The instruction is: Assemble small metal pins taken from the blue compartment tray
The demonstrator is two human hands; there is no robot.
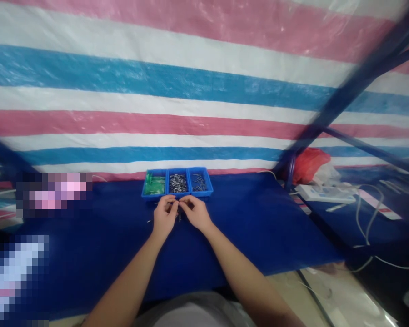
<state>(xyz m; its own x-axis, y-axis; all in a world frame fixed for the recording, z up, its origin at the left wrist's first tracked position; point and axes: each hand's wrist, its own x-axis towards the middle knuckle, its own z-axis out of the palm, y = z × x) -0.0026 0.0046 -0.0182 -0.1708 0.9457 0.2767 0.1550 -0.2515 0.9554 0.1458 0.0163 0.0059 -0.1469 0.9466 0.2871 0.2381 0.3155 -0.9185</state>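
Note:
My left hand [164, 214] and my right hand [195, 211] meet over the blue table [259, 227], fingertips pinched together on a small metal part [178, 208] that is too small to make out. Just beyond them stand three blue bins side by side: the left bin [153, 184] holds green pieces, the middle bin [177, 182] and the right bin [199, 182] hold small metal pins. A few loose pins [179, 218] lie on the table under my hands.
A striped pink, white and blue tarp [191, 91] hangs behind the table. At the right are a blue metal frame [347, 91], a red bag [310, 163], a white power strip [323, 194] and loose cables [368, 218]. Blurred patches cover the left side.

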